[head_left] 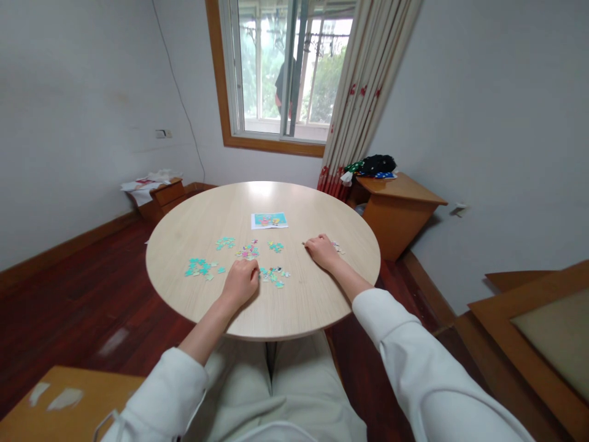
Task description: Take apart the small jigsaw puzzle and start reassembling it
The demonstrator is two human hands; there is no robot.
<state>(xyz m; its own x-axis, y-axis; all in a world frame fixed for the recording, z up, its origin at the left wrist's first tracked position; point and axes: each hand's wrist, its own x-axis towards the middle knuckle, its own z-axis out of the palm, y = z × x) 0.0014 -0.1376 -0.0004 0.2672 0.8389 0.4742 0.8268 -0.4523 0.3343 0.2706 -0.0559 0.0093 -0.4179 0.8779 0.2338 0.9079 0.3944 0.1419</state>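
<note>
From the head view, a round pale-wood bench (301, 298) carries loose jigsaw pieces in small clusters: a teal group (199, 267) at the left, a smaller teal one (225, 243) behind it, a pink-and-mixed group (248, 250) in the middle, a few pieces (276, 247) just right of that, and a mixed group (275, 275) nearest the person. A printed picture card (269, 220) lies flat farther back, well apart from the hands. The left hand (240, 281) rests knuckles-up on the bench between the teal group and the near mixed group, its fingers curled under; whether they pinch a piece cannot be told. The right hand (322, 250) rests palm-down with its fingers bent toward the wood, just beside a couple of stray pieces (338, 247); its grip is hidden too. The step in hand looks like sorting pieces by colour, with nothing joined yet. A next pick would call for a fine fingertip pinch on one thin, flat piece without scattering its neighbours.
</note>
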